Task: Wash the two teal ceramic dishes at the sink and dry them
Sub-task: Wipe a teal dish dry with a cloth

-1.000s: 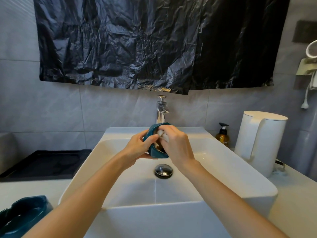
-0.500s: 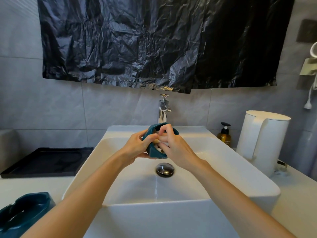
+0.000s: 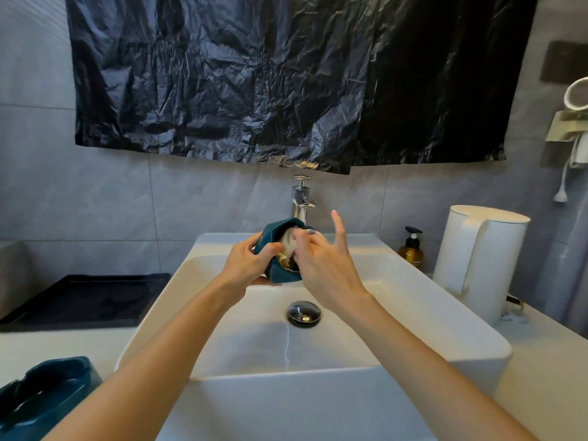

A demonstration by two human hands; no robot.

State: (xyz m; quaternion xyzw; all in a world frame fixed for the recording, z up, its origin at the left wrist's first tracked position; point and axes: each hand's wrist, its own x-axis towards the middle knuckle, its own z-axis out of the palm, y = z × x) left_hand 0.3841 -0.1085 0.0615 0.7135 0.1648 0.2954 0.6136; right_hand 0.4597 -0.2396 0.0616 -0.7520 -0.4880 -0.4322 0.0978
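The right hand (image 3: 324, 268) points its index finger up, curled before, while its other fingers pinch a pale cloth (image 3: 288, 245) inside the teal dish (image 3: 283, 275). The left hand (image 3: 251, 265) clasps that dish in its grip over the sink (image 3: 413, 281), masking the base of the faucet (image 3: 300, 198). A second teal dish (image 3: 47, 393) sits at the tabletop's front-left corner.

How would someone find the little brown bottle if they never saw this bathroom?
Start at the big white sink. On the counter to its right stands a tall white jug, and the bottle sits just left of it, by the wall. It is the only small amber thing, with a black pump on top.
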